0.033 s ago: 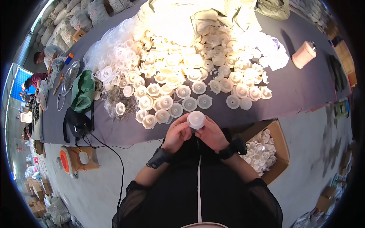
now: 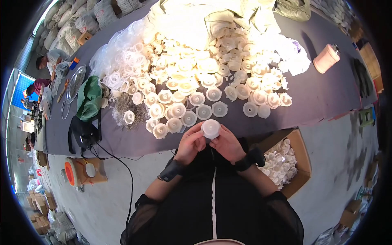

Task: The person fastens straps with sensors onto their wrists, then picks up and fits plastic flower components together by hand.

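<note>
Both my hands hold one round white plastic cap (image 2: 211, 128) just off the near edge of the table. My left hand (image 2: 190, 143) grips its left side, fingers curled in. On the other side my right hand (image 2: 228, 143) pinches it between thumb and fingers. The cap's smooth face is turned up; its underside is hidden. Beyond my hands lies a wide heap of similar white caps (image 2: 178, 109) with round centres and notched rims. To its left, thin white rings (image 2: 116, 79) sit beside a clear plastic bag (image 2: 118, 45).
Below the table at right stands a cardboard box (image 2: 300, 163) full of white caps. A green cloth (image 2: 89, 98), a black pouch (image 2: 85, 131) with a cable and a steel tray (image 2: 76, 83) lie at left. A pinkish bottle (image 2: 326, 59) stands at right. People work at far left.
</note>
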Action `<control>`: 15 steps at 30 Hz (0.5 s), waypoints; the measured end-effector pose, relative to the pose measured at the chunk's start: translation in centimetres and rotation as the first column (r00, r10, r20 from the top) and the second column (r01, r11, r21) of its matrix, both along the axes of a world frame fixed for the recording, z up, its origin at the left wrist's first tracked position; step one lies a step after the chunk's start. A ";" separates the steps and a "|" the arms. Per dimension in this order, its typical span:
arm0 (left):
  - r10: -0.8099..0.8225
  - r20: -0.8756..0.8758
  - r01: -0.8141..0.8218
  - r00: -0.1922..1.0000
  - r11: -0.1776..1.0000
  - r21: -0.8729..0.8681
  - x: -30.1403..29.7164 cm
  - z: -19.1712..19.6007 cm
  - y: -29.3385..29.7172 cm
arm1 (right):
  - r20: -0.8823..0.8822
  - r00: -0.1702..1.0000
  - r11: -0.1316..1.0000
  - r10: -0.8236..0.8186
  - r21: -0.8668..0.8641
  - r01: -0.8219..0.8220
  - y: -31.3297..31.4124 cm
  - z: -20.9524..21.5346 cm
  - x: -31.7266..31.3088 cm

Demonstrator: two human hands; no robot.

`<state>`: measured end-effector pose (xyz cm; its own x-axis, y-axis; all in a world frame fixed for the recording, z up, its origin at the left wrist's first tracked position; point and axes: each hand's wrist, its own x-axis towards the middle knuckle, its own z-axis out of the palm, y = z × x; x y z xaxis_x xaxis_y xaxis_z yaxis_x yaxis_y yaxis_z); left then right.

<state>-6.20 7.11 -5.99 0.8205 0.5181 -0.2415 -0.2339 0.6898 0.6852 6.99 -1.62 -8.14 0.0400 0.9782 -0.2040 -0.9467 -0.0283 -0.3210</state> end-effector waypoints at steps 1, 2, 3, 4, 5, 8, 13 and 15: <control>-0.003 -0.001 0.003 1.000 1.000 0.001 0.1 -0.2 -0.1 | -0.001 1.000 1.000 -0.003 0.001 0.003 0.0 -0.1 0.1; 0.015 0.001 -0.015 1.000 1.000 -0.015 0.2 -0.3 -0.1 | 0.018 1.000 1.000 -0.001 0.015 0.001 -0.1 -0.2 0.2; 0.036 0.003 -0.036 0.999 0.999 -0.030 0.2 -0.4 -0.2 | 0.037 0.999 1.000 0.003 0.028 -0.004 -0.1 -0.2 0.2; 0.038 0.001 -0.038 0.999 0.999 -0.029 0.2 -0.6 -0.4 | 0.035 0.999 1.000 0.005 0.029 -0.006 -0.1 -0.2 0.1; 0.056 -0.051 -0.057 0.997 0.998 -0.021 0.1 -0.9 -0.5 | 0.039 0.999 1.000 0.002 -0.001 -0.002 -0.1 -0.1 -0.1; 0.099 -0.156 -0.090 0.983 0.994 0.062 0.7 0.4 -1.1 | 0.093 0.996 0.999 -0.011 -0.035 0.014 -0.1 -0.8 0.2; 0.078 -0.181 -0.040 0.980 0.979 0.202 0.1 0.2 -0.7 | 0.226 0.974 0.995 -0.014 -0.090 0.036 -0.1 -0.3 0.7; 0.112 -0.188 -0.085 0.976 0.986 0.145 -0.1 -0.1 -0.5 | 0.198 0.979 0.999 0.046 0.007 -0.049 -0.2 -1.2 0.9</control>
